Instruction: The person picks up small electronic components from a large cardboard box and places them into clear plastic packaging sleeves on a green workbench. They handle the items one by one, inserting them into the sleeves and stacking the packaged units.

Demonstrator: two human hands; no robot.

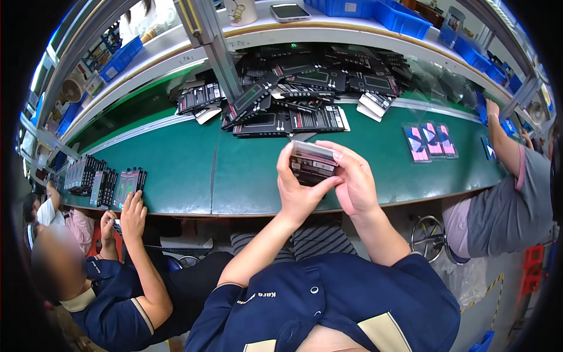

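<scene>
My left hand and my right hand are closed around a small black printed box, held above the front half of the green table. The box has a pale, glossy upper edge and a reddish strip. My left fingers run along its left side, while the right thumb and fingers grip its right side and lower corner. Just beyond my hands lies a heaped pile of flat black boxes, many tilted over one another. A white-edged black box rests at the pile's right.
Stacked black boxes stand on the green table at left, where a co-worker's hands are. Pink-and-blue cards lie at right, near another person's arm. A metal post and a shelf with blue bins rise behind.
</scene>
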